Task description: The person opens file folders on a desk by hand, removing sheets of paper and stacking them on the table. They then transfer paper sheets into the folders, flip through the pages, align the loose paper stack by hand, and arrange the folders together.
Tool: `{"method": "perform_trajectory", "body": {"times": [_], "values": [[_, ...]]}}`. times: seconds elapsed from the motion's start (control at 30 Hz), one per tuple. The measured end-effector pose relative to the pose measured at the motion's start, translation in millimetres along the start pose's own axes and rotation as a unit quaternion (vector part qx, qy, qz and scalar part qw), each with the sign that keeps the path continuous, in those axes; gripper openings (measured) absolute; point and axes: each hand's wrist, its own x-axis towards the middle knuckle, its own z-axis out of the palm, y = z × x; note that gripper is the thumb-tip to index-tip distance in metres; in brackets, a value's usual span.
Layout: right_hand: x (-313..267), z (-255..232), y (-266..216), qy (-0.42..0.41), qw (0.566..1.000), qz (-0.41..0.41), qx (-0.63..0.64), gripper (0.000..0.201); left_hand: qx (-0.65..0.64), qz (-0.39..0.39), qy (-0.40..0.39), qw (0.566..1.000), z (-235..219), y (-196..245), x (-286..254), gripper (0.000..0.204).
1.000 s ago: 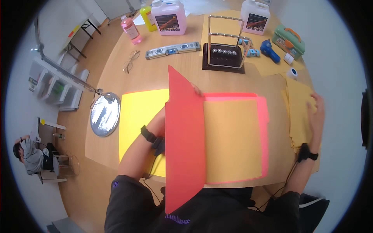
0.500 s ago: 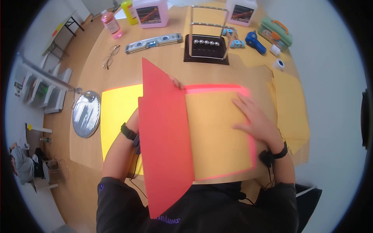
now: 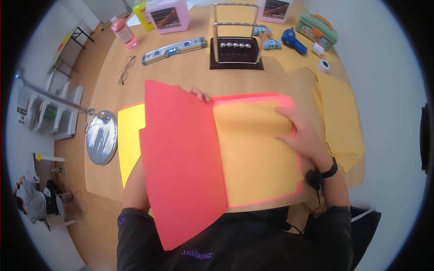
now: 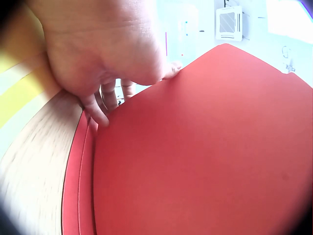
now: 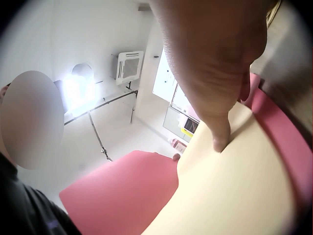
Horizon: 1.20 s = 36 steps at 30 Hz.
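Observation:
A red folder (image 3: 181, 158) lies spread on the table, its cover raised on the left side. My left hand (image 3: 198, 94) holds that cover near its top edge by the fold; most of the hand is hidden behind it in the head view. In the left wrist view the thumb and fingers of the left hand (image 4: 107, 54) are at the cover's edge. Tan paper (image 3: 253, 167) lies inside the folder, buckled near its upper part. My right hand (image 3: 305, 135) presses on its right edge, thumb and forefinger spread over the sheet.
A yellow folder (image 3: 129, 131) lies partly under the red cover. To the right is a stack of tan paper (image 3: 341, 117). Behind stand a Newton's cradle (image 3: 235, 54), a spirit level (image 3: 174, 50), glasses (image 3: 126, 70), bottles and a green box (image 3: 318, 30). A round lamp base (image 3: 101, 137) stands left.
My right hand has moved left from the tan stack onto the paper in the folder, which now buckles. The red cover leans further left, still held by the left hand. The head view has shifted.

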Motion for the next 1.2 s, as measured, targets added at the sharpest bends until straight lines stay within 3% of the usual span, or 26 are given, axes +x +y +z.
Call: {"method": "perform_trajectory", "body": {"times": [0.07,0.13,0.17,0.2,0.27,0.4,0.47,0.6,0.67,0.8,0.87,1.0,1.07,1.2], "values": [[0,-2,-5,0.040,0.998,0.040,0.041,0.070,-0.034,0.070,0.046,0.996,7,-10,-1,0.058],[2,-9,-9,0.072,0.993,0.074,0.060,0.068,-0.060,0.038,0.039,0.997,14,-3,3,0.059],[2,-6,-3,0.143,0.963,0.113,0.198,0.062,-0.069,0.004,0.042,0.997,15,2,2,0.061],[1,-8,6,0.214,0.907,0.146,0.333,0.056,-0.084,0.014,0.033,0.996,11,4,-1,0.061],[-5,-31,39,0.217,0.909,0.162,0.317,0.050,-0.042,-0.057,0.062,0.996,3,7,-1,0.062],[-26,-99,102,0.233,0.909,0.168,0.303,0.031,-0.032,0.008,0.025,0.999,23,15,3,0.067],[-36,-123,109,0.293,0.884,0.175,0.319,0.026,-0.002,-0.093,0.119,0.989,31,23,1,0.070],[-69,-159,158,0.313,0.875,0.213,0.301,0.026,-0.021,-0.063,0.118,0.991,8,9,-5,0.072],[-82,-164,181,0.325,0.889,0.267,0.180,0.027,-0.047,-0.076,0.076,0.993,4,9,0,0.073],[-101,-169,213,0.295,0.893,0.317,0.123,0.029,-0.057,-0.043,0.054,0.996,7,6,2,0.074],[-103,-168,228,0.198,0.899,0.359,-0.153,0.035,-0.036,-0.083,0.106,0.990,11,10,0,0.073],[-93,-154,218,0.235,0.864,0.380,-0.233,0.038,-0.087,-0.031,0.065,0.994,5,5,0,0.073],[-91,-147,225,0.264,0.853,0.368,-0.258,0.039,-0.063,-0.084,0.075,0.992,-5,7,-3,0.072],[-80,-138,215,0.269,0.837,0.379,-0.288,0.041,-0.069,-0.084,0.038,0.993,-13,7,-1,0.070]]}}
